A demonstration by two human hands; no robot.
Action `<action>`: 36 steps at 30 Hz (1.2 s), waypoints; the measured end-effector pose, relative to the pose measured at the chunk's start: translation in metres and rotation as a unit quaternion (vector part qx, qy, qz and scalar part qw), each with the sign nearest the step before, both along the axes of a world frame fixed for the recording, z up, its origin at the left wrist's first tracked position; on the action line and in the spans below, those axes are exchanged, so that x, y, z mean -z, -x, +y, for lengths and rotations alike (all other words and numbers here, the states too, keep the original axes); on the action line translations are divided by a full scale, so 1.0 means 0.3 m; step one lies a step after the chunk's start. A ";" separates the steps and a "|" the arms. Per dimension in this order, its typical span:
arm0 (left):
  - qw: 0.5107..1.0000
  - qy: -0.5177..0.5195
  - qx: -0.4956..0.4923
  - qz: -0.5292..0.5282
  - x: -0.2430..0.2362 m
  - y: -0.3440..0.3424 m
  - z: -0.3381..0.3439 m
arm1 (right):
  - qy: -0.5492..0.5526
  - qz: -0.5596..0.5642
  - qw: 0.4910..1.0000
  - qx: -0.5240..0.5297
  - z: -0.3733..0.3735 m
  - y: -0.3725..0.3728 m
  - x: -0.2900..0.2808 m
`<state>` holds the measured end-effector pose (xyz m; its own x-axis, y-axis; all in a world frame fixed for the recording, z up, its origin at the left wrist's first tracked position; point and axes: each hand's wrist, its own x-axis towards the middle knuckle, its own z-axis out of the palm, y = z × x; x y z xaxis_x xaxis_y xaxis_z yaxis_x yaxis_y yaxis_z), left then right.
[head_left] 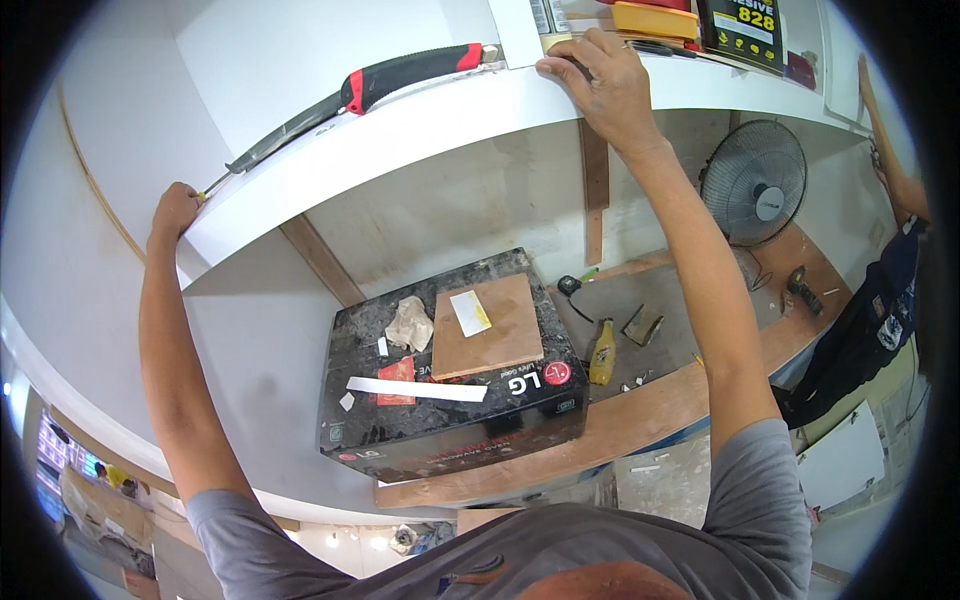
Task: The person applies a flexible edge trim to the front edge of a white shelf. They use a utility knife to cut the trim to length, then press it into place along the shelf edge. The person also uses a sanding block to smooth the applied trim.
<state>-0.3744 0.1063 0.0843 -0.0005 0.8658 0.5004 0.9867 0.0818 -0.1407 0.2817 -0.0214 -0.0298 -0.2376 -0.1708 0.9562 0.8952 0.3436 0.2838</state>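
My left hand (177,209) is closed at the left end of a white shelf (440,108). A thin rod with a bit of yellow sticks out of its fingers along the shelf; its kind is too small to tell. My right hand (606,88) is raised to the shelf's front edge beside a white upright divider (514,32). Its thumb and fingers are bent together there, and what they grip, if anything, is hidden. Between my hands a handsaw (345,98) lies on the shelf, its black and red handle toward the right and its blade toward my left hand.
Below stands a black carton (450,440) bearing a wooden board (490,345), a white strip (418,389) and crumpled paper (409,324). A yellow bottle (602,352), tape measure (569,285), cordless drill (802,290) and fan (756,185) are right. Another person (880,300) stands far right.
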 end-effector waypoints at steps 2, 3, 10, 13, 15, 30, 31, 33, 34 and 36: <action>0.997 -0.067 -0.034 0.003 0.007 -0.049 -0.053 | -0.004 0.009 1.000 -0.015 0.001 0.003 0.002; 0.994 -0.101 -0.051 0.003 0.005 -0.061 -0.089 | -0.006 0.012 1.000 -0.024 -0.002 0.004 0.001; 0.915 -0.255 0.171 -0.260 -0.001 -0.159 -0.425 | 0.030 0.045 0.998 -0.037 0.000 -0.041 0.014; 0.869 -0.248 0.302 -0.305 0.127 -0.298 -0.631 | 0.102 0.169 0.969 -0.150 -0.053 0.014 0.000; 0.861 -0.239 0.348 -0.285 0.259 -0.444 -0.724 | 0.152 0.265 0.929 -0.207 -0.127 0.082 0.044; 0.765 -0.273 0.567 -0.135 0.674 -1.414 -0.660 | 0.389 0.416 0.745 -0.347 -0.437 0.024 0.394; 0.770 -0.351 0.524 -0.095 0.590 -1.402 -0.641 | 0.408 0.424 0.761 -0.272 -0.467 -0.041 0.386; 0.744 -0.477 0.465 -0.046 0.404 -1.393 -0.581 | 0.373 0.366 0.843 -0.129 -0.491 -0.126 0.382; 0.742 -0.496 0.452 -0.004 0.334 -1.391 -0.547 | 0.374 0.332 0.860 -0.101 -0.503 -0.154 0.379; 0.786 -0.462 0.407 0.060 0.265 -1.386 -0.479 | 0.365 0.259 0.893 -0.047 -0.527 -0.202 0.356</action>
<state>0.0415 -0.0375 0.0048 0.4601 -0.1778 0.8699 0.7495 -0.4475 -0.4878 0.3422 -0.1794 -0.1367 0.2509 0.5478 0.7981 0.7992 0.3480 -0.4901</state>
